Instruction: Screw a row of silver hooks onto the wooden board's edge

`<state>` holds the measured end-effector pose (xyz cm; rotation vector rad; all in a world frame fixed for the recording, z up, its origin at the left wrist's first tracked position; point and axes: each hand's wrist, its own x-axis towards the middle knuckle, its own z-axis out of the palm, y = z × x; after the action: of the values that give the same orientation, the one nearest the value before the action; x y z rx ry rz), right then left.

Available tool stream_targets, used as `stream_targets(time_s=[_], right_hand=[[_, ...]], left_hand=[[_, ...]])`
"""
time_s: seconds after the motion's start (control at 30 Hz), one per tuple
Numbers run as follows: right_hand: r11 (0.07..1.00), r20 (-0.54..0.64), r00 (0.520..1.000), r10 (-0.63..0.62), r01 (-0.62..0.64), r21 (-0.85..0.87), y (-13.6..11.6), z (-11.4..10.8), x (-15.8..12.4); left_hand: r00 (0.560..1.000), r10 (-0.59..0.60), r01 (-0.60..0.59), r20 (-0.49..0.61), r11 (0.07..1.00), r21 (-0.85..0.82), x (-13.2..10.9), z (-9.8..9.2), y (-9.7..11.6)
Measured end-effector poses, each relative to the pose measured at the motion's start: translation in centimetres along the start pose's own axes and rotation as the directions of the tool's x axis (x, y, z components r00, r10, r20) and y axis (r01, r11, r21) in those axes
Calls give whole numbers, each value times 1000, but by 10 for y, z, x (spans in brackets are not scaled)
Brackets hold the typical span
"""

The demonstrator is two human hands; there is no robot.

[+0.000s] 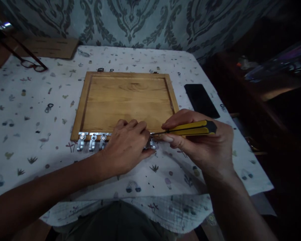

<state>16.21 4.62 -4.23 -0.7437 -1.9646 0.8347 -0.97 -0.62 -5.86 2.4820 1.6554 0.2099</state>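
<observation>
A shallow wooden tray-like panel (130,103) with a raised rim lies flat on the cloth. Along its near edge runs a metal hook rail (92,138) with several silver hooks. My left hand (129,145) presses over the right part of the rail, its fingers curled around rail and edge, hiding some hooks. In my right hand (203,144) is a yellow and black screwdriver (190,128), pinched between thumb and fingers and held almost level. Its tip points left and meets the rail's right end beside my left fingers; the exact contact spot is hidden.
A black phone (202,100) lies to the right of the panel. At the back left are eyeglasses (33,65) and a piece of cardboard (50,47). The patterned tablecloth (40,110) covers the table, whose back edge meets a curtain-like patterned wall (130,20).
</observation>
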Motion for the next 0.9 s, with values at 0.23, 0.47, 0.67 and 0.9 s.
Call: stream_targets(time_s=[0.23,0.47,0.67,0.9], right_hand=[[999,-193,981,25,-16,49,-5,-2,-13],[1000,-167,986,5,-5,3,-7,-3,-17],[999,-128,991,31,-35,-30,-5,-2,-15],[998,-120,991,60,-62,-14,-3,-2,-16]], left_hand=[[1000,15,-15,-26,1000,7,0,1,-1],[999,14,-13,-40,1000,14,0,2,0],[999,19,-19,-40,1000,13,0,2,0],[999,13,-12,-34,1000,16,1,1,0]])
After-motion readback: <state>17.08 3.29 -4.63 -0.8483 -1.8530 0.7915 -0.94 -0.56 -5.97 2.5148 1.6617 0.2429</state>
